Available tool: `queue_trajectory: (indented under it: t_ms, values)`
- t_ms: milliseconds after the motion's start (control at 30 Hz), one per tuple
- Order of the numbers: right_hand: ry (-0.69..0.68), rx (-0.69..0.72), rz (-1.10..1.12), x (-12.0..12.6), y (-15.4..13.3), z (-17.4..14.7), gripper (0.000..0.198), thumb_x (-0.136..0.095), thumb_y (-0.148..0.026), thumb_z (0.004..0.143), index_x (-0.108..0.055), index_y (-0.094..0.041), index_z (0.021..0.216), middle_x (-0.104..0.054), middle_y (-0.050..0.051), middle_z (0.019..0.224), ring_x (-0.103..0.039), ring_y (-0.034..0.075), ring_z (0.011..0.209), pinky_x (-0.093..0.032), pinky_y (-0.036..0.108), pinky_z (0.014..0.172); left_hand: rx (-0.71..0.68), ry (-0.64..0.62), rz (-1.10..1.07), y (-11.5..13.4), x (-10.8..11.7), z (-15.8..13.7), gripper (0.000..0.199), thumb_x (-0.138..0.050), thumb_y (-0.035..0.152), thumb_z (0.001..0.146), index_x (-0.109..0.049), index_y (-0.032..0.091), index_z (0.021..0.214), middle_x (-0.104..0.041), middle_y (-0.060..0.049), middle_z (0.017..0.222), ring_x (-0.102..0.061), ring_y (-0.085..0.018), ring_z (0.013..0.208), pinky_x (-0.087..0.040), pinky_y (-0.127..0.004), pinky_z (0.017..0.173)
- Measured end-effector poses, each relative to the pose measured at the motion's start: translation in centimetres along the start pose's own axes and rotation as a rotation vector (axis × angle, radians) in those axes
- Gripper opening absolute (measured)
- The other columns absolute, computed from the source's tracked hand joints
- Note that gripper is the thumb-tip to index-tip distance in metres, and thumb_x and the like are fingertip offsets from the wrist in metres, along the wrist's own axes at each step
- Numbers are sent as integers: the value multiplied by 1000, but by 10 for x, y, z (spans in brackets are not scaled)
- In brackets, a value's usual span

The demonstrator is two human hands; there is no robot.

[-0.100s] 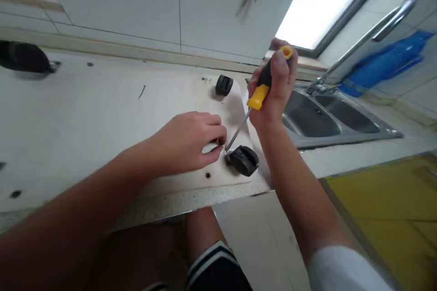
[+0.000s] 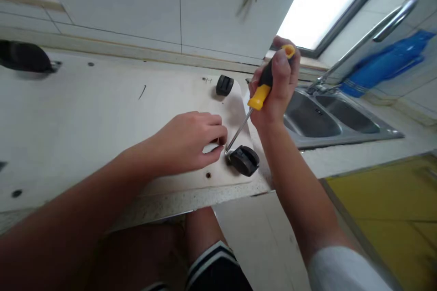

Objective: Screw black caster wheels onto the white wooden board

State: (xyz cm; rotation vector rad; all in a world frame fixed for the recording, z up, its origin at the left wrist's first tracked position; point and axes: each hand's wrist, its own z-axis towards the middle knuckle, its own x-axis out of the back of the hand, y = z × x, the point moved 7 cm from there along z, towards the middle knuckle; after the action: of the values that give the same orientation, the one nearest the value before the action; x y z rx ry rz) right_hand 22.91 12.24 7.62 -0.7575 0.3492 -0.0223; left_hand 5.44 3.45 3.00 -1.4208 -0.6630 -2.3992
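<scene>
Firmly closed, the right hand [image 2: 275, 84] grips the black-and-yellow handle of a screwdriver [image 2: 260, 92] whose thin steel shaft slants down to a tip beside the near black plastic caster wheel [image 2: 244, 160], while the left hand [image 2: 189, 141] lies curled on the pale wooden board [image 2: 102, 113], its fingertips [image 2: 220, 141] pinched together just beside that tip, touching the wheel's metal mount. Farther along the board's right edge stands a second black caster wheel [image 2: 224, 85], and beyond the board lie a stainless steel double sink [image 2: 327, 118] with its curved faucet [image 2: 368, 36].
</scene>
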Motion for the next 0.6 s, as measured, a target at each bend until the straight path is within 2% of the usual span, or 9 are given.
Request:
queue_trajectory:
  t_ms: [167, 233, 333, 400, 500, 600]
  values:
    - [-14, 2, -121, -3, -7, -3, 41, -65, -62, 87, -57, -39, 120, -43, -5, 72, -45, 19, 58, -41, 40, 57, -11, -1, 20, 1, 0, 1, 16, -63, 29, 104, -75, 23, 97, -71, -3, 96, -66, -20, 86, -49, -36, 82]
    - [-18, 5, -174, -3, -10, -4, 43, -61, -63, 87, -55, -39, 122, -48, -2, 78, -47, 21, 60, -39, 41, 57, -14, -2, 30, 1, 0, 1, 16, -63, 29, 104, -75, 23, 97, -71, -3, 96, -66, -21, 86, -49, -36, 82]
    - [-16, 14, -242, -3, -12, -5, 43, -59, -64, 90, -55, -39, 125, -62, 4, 93, -49, 21, 60, -37, 42, 54, -10, -9, 43, 1, 0, 2, 16, -63, 30, 104, -75, 23, 97, -71, -4, 95, -66, -21, 86, -50, -36, 82]
    - [-32, 50, -207, -4, -14, -5, 40, -61, -60, 93, -56, -39, 126, -69, 6, 113, -47, 17, 58, -37, 42, 53, -7, -10, 46, 1, 1, 2, 16, -63, 30, 105, -75, 23, 97, -71, -4, 95, -66, -21, 86, -50, -35, 82]
    - [-57, 106, -122, -7, -17, -5, 36, -63, -55, 93, -57, -38, 124, -66, 5, 139, -45, 13, 57, -38, 40, 51, -8, -13, 45, 2, 1, 2, 16, -62, 30, 105, -75, 23, 97, -71, -4, 96, -66, -21, 86, -50, -35, 82]
    - [-39, 100, -210, -6, -19, -6, 40, -57, -58, 95, -57, -38, 129, -67, 7, 137, -46, 15, 60, -41, 42, 52, -8, -13, 45, 2, 1, 2, 16, -63, 30, 105, -75, 23, 97, -71, -4, 95, -66, -21, 86, -50, -36, 82]
